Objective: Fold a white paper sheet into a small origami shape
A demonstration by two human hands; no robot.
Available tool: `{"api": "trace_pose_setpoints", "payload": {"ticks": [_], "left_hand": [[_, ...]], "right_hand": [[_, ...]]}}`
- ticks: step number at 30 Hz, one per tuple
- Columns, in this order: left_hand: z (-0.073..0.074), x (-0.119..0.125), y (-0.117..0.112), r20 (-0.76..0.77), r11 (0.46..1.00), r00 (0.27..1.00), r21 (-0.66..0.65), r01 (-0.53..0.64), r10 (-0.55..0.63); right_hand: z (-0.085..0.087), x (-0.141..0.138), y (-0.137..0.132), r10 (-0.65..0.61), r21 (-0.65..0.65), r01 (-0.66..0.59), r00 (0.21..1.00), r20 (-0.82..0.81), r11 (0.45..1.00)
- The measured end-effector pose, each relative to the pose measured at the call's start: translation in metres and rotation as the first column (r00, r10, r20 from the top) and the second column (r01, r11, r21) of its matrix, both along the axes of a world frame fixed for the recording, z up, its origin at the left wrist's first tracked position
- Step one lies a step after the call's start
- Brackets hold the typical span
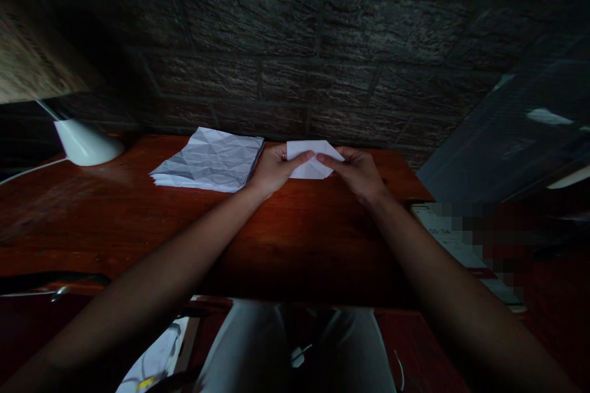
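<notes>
Between my two hands is a folded sheet of white paper, held just above the wooden table near its back edge. My left hand grips its left side, thumb on top and fingers hidden behind. On the other side my right hand pinches the paper's slanted right end, its thumb pointing inward. The two thumb tips lie close together over the paper's middle. Just left of my left hand rests a stack of creased paper sheets.
The wooden table backs onto a dark brick wall. At the far left stands a lamp with a white base and a cord. A phone-like device with a lit screen lies by my right forearm. Papers show below the table's front edge.
</notes>
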State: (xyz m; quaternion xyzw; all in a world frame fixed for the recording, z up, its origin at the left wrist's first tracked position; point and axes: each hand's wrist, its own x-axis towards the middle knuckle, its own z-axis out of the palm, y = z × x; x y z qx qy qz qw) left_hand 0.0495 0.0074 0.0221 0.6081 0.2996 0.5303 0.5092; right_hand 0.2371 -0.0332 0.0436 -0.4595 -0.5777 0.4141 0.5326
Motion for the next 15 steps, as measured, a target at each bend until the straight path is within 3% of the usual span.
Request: {"api": "trace_pose_setpoints", "payload": {"ticks": [5,10,15], "left_hand": [[-0.0011,0.0012,0.0008,-0.007,0.997,0.997,0.031,-0.076,0.076],[-0.0021,0.0027,0.0012,-0.008,0.996,0.996,0.035,-0.088,0.088],[-0.0005,0.0033,0.0002,-0.025,0.988,0.99,0.068,-0.14,0.142]], "right_hand": [[-0.0023,-0.0028,0.0001,0.057,-0.118,-0.062,0.998,-0.041,0.991],[-0.0043,-0.0023,0.0017,-0.009,-0.101,0.006,1.0,-0.023,0.995],[-0.0026,-0.0064,-0.002,0.067,-0.148,-0.074,0.996,-0.056,0.986]]}}
